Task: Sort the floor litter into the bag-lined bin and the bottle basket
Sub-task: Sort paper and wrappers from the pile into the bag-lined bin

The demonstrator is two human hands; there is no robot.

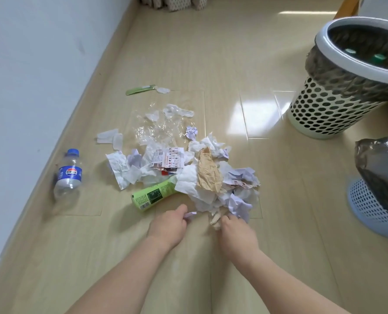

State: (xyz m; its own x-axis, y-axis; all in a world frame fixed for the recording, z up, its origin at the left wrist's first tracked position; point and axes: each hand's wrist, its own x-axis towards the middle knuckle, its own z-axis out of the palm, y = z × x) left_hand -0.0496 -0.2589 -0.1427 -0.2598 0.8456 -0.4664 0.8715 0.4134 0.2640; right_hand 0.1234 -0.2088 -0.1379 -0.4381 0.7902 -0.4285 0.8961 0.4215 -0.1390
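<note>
Both hands grip scraps: left hand (168,225) pinches lilac paper (190,214), right hand (236,232) crumpled paper (216,220). I judge it light, soft; bunch it.

A pale wood-look plank floor (188,53) fills the frame; a plain white wall (30,53) runs down the left; patterned fabric (172,2) at top centre.
</note>
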